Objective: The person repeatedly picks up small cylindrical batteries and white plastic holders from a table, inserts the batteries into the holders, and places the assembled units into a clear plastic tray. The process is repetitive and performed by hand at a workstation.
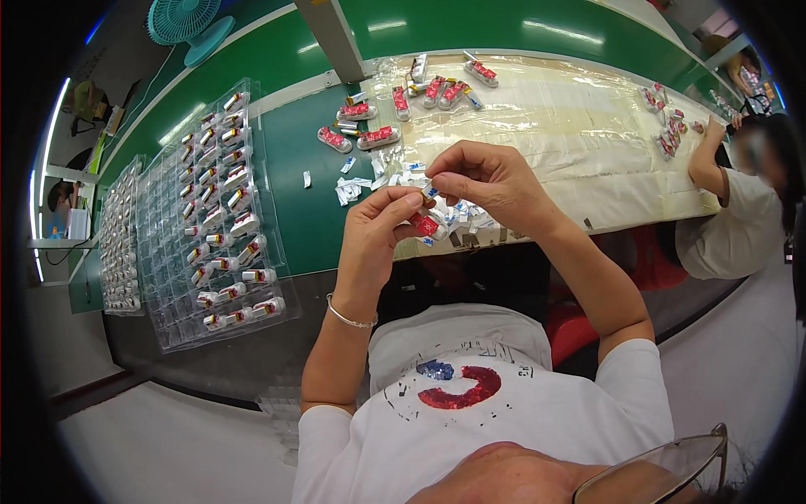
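My left hand (376,220) is closed on a small rounded part with a red label (426,225), held above the near edge of the table. Thumb and index finger of my right hand (497,186) pinch a small white strip with blue print (431,191), right at the left fingertips. Whether the strip still sticks to the part I cannot tell. Under my hands lies a loose heap of similar white strips (470,218). Beyond them several clear-cased parts with red labels (378,138) lie scattered, some with small silver-and-gold cylinders beside them.
To the left, a clear plastic tray (168,277) holds rows of small silver-and-gold-wrapped parts, with another filled tray (120,244) beyond it. Yellowish taped sheeting (537,109) covers the green table (306,227). A metal post (332,38) rises behind. A co-worker (739,210) sits at right near more red-labelled parts.
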Available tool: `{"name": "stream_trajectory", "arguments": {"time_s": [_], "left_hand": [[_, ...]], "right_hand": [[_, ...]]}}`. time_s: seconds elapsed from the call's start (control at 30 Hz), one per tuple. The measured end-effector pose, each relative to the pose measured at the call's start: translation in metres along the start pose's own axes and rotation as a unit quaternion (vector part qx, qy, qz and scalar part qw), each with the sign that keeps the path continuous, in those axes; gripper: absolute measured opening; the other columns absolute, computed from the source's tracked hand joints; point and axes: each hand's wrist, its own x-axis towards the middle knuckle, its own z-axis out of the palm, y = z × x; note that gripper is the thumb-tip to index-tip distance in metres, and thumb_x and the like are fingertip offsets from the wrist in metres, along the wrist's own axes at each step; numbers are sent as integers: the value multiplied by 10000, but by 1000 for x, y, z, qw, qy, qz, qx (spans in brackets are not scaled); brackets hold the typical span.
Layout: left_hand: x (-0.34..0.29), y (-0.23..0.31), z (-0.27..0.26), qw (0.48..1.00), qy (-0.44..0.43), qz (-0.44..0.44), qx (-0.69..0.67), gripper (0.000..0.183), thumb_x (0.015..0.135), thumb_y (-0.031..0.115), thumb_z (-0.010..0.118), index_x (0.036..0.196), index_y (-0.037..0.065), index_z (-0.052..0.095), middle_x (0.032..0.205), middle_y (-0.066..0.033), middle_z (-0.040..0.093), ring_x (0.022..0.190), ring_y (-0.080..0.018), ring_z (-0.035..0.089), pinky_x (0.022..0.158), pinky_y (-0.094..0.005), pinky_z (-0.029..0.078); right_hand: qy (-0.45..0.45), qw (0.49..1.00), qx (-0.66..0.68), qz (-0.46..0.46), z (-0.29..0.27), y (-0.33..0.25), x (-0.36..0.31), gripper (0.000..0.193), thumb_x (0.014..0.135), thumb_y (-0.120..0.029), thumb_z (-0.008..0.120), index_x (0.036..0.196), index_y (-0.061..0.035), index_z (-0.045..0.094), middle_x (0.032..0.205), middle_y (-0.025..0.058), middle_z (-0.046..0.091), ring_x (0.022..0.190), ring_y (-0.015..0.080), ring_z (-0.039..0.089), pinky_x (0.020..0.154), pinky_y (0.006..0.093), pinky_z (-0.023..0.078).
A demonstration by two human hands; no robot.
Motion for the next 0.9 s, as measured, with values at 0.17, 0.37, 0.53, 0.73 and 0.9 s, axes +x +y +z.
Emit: {"name": "stream_trajectory", "arguments": {"time_s": [0.17,0.37,0.53,0.73,0.9], "left_hand": [[0,-4,-7,1000,10,-9,6,157,909,141,682,951,-7,713,871,-92,720,756,-112,686,665,-230,565],[1,-5,-5,999,39,9,36,126,890,104,694,904,-20,714,813,-74,713,711,-90,649,647,-221,517],[-1,-5,-1,998,49,30,30,103,876,78,704,875,-24,715,798,-64,708,702,-83,626,676,-220,491],[3,-8,-8,996,55,40,52,118,878,110,707,882,-8,700,789,-68,707,663,-92,653,600,-209,510],[4,-5,-4,995,59,49,63,119,875,113,713,872,-6,701,791,-66,707,670,-93,652,618,-207,503]], "right_hand": [[-2,906,-337,-257,2,-1,2,109,870,-107,709,929,-19,686,912,66,677,786,178,667,692,288,533],[-19,758,-541,-365,5,-15,3,115,742,-135,717,789,-67,636,829,49,620,737,208,642,649,335,523],[-44,766,-558,-316,8,-17,2,101,771,-116,725,839,-64,672,903,39,675,764,213,671,655,323,534],[0,784,-508,-357,8,-9,3,116,739,-120,692,740,-51,598,756,56,575,688,224,646,598,337,529],[-15,763,-544,-349,5,-11,3,93,752,-108,693,771,-52,621,802,50,609,698,210,661,589,319,530]]}}
